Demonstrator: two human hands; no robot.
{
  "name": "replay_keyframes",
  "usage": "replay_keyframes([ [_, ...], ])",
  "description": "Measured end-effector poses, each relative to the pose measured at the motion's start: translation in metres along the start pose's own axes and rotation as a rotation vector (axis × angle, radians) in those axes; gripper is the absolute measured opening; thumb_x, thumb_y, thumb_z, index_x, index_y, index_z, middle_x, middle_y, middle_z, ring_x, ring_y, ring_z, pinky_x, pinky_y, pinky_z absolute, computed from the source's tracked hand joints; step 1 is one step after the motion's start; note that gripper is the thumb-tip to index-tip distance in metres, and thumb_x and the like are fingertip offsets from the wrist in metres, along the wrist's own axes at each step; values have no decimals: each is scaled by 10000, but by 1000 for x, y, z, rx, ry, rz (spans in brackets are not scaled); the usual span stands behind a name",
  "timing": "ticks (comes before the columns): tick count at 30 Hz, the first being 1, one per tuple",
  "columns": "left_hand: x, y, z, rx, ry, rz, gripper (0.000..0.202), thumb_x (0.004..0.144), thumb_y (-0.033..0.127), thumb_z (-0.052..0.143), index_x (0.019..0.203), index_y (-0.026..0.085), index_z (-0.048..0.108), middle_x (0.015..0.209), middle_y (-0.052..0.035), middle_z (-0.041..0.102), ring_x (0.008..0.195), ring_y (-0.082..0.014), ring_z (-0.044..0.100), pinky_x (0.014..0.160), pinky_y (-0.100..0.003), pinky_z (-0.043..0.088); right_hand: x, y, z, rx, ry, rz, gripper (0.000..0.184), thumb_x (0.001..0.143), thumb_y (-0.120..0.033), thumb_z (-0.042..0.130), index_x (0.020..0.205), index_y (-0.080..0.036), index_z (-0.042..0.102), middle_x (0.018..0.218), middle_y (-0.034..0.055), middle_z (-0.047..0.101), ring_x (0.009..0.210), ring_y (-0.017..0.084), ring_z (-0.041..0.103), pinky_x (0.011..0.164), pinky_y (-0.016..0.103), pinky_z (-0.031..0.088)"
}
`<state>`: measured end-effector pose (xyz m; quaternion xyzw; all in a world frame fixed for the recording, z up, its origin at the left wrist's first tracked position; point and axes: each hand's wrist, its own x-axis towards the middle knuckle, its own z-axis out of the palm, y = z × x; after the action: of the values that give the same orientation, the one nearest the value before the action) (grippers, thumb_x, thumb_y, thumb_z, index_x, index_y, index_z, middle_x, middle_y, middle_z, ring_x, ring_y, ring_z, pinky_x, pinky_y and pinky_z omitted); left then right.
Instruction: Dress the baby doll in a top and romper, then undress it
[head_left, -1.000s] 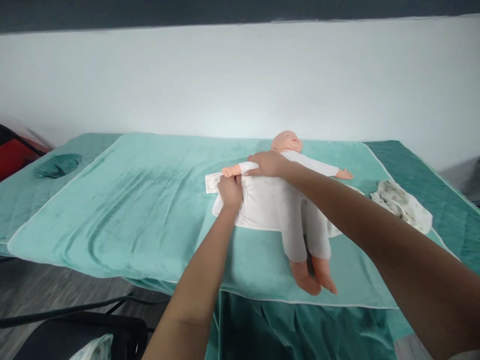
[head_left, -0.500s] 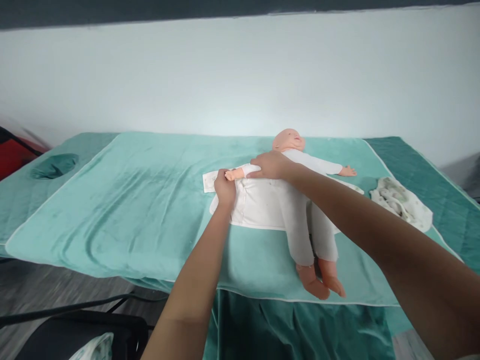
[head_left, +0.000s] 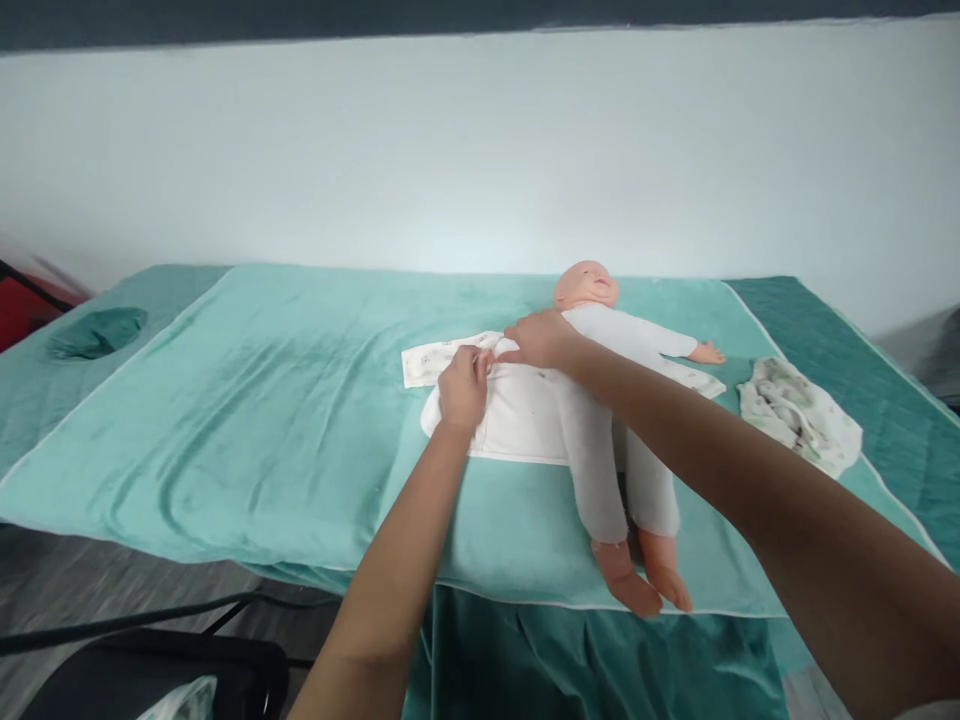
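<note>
A baby doll (head_left: 592,475) with a white cloth body lies on its back, head toward the wall. Under it a white baby shirt (head_left: 521,415) is spread open, its patterned sleeve (head_left: 424,365) stretched out to the left. My left hand (head_left: 463,388) is closed around the doll's hand, which is mostly hidden by my fingers, just beside that sleeve. My right hand (head_left: 538,338) grips the doll's same arm higher up, thumb below and fingers above. The doll's other arm (head_left: 667,340) lies stretched to the right, over the shirt's other sleeve.
A crumpled patterned white cloth (head_left: 802,415) lies to the right. The bed has a teal cover (head_left: 247,420) and a face hole (head_left: 97,333) at the left. A white wall (head_left: 450,160) stands behind. A black chair (head_left: 157,670) is at the lower left.
My left hand has moved right, toward my right hand, bringing the doll's hand with it and bending the arm. The view has shifted slightly.
</note>
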<state>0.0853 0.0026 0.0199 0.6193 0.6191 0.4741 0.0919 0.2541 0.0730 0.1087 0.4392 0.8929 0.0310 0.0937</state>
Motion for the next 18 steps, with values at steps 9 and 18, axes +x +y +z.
replay_keyframes([
  [9, -3, 20, 11, -60, -38, 16, 192, 1003, 399, 505, 970, 221, 570, 939, -50, 700, 834, -182, 656, 753, -283, 427, 6, -12, 3, 33, 27, 55, 462, 989, -497, 445, 1169, -118, 638, 1119, 212, 707, 1009, 361, 669, 823, 419, 432],
  [18, -9, 42, 24, -256, -74, -58, 224, 1007, 421, 480, 910, 229, 542, 759, 9, 618, 688, -146, 565, 692, -261, 405, -4, -17, -8, 129, 79, 104, 325, 920, -241, 486, 1187, -80, 577, 1125, 204, 690, 1013, 322, 643, 888, 431, 454],
])
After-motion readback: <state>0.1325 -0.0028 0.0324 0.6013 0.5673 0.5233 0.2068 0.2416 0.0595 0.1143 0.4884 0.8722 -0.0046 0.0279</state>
